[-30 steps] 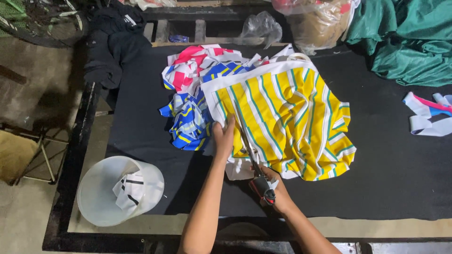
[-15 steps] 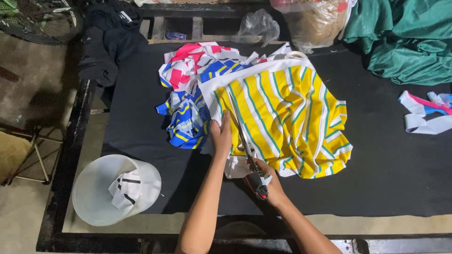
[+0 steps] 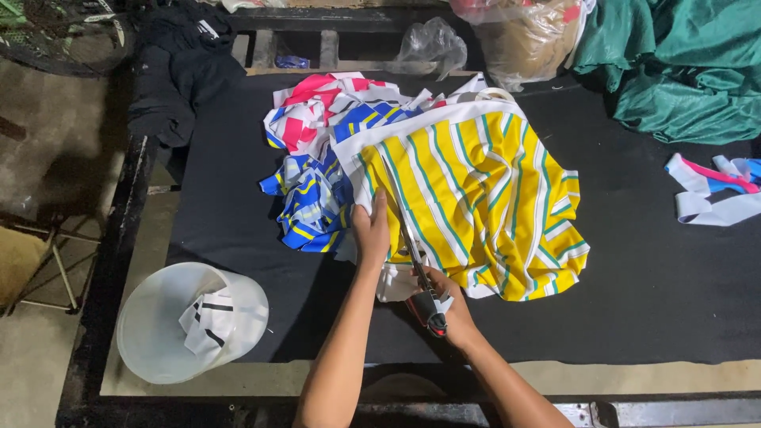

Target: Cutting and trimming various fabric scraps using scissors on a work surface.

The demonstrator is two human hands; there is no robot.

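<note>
1. On the black table [image 3: 650,317], mid-way across, lies the striped cloth [image 3: 483,198]; the left hand [image 3: 371,234] presses flat on its near-left edge.
2. Right hand [image 3: 444,305] grips the scissors [image 3: 412,254], blades running into the cloth.
3. Cutting cleanly seems to need the cloth kept taut and the blades following one stripe.
4. Cloth looks thin and limp, yellow with white and green bands; the bucket [image 3: 190,321] near left is pale, round plastic.
</note>
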